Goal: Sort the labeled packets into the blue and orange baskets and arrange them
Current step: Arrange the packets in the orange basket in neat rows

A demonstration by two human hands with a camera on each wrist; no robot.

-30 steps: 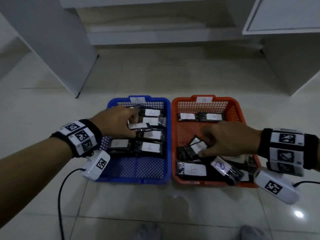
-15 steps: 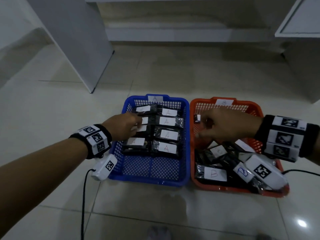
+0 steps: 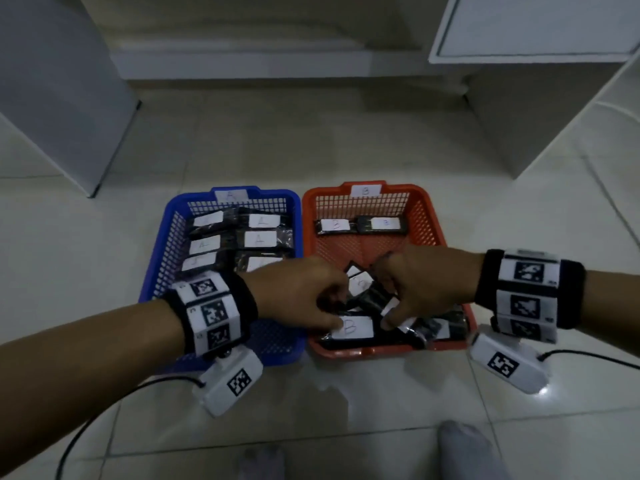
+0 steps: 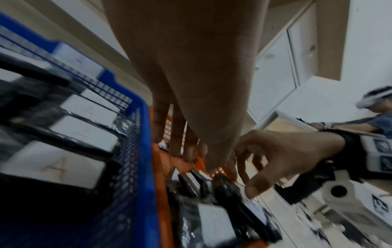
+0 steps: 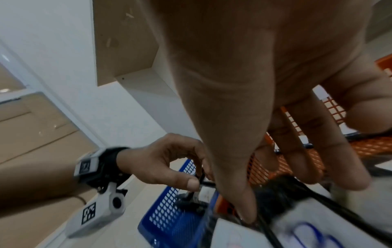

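Note:
The blue basket (image 3: 152, 271) holds rows of black packets labelled A (image 3: 259, 239). In the orange basket (image 3: 363, 206), two B packets (image 3: 334, 225) lie at the far end and a loose pile fills the front. Both hands are over that pile. My left hand (image 3: 334, 308) reaches across from the blue side and pinches a black packet with a B label (image 3: 355, 327) between thumb and fingers. My right hand (image 3: 384, 301) curls over neighbouring packets, thumb pressed on a black packet edge (image 5: 265, 223). The packets under both palms are hidden.
Both baskets sit side by side on a tiled floor. White cabinets stand at the left (image 3: 62, 98) and right (image 3: 536, 116). My feet (image 3: 464, 452) are just below the baskets. Cables trail from both wrist cameras.
My left hand left the blue basket and crossed to the front of the orange one. My right hand came back from the orange basket's far end to the front pile.

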